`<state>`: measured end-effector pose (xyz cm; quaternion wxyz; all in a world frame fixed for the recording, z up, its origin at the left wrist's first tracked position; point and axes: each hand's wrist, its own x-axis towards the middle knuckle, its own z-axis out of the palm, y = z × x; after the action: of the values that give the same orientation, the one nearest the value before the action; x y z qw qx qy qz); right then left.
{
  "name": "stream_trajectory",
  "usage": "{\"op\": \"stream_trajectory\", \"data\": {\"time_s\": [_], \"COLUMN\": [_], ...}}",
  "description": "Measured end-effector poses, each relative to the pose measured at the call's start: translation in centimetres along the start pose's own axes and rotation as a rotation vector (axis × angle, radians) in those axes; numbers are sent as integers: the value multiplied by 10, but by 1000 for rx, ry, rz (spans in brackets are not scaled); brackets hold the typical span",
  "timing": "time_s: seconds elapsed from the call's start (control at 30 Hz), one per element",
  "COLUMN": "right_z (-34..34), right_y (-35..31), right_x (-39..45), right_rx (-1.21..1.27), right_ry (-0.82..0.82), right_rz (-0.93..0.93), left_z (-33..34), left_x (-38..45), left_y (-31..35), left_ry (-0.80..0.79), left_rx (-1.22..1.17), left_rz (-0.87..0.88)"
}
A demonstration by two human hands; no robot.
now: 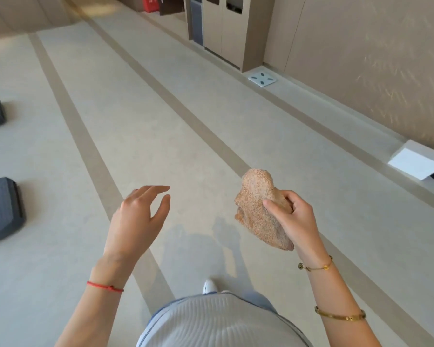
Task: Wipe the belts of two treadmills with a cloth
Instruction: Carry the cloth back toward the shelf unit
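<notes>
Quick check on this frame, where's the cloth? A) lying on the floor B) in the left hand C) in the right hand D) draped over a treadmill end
C: the right hand has its fingers and thumb curled round the bunched orange cloth, held above the floor, while the left hand is empty with its fingers loosely spread.

The cloth (pixel 259 211) is fluffy, orange-tan terry, bunched into 1 lump, held in the air above the pale floor (pixel 161 136), gripped at its right side.
</notes>
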<state>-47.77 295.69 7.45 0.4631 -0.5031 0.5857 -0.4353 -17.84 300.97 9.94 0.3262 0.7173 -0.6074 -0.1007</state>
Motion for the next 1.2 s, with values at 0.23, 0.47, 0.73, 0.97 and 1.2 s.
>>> {"op": "stream_trajectory", "data": {"time_s": [0.23,0.47,0.73,0.97,1.2], "right_z": [24,60,98,151,209], "right_y": [-10,-1,-68,-112,-106], "right_x": [136,307,557,726,872], "right_rx": [6,19,5,-31,-7], "right_ry": [62,44,-31,-155,-167], "right_rz": [51,109,26,2,55], "left_z": [44,108,147,176,226], "left_x": [161,318,535,676,833], "left_y": [-10,-29,-28,-52,-103], "left_ry": [-62,-68,29,65,52], "left_rx": [-1,10,10,33,19], "left_rz": [73,17,-53,-140,-132]}}
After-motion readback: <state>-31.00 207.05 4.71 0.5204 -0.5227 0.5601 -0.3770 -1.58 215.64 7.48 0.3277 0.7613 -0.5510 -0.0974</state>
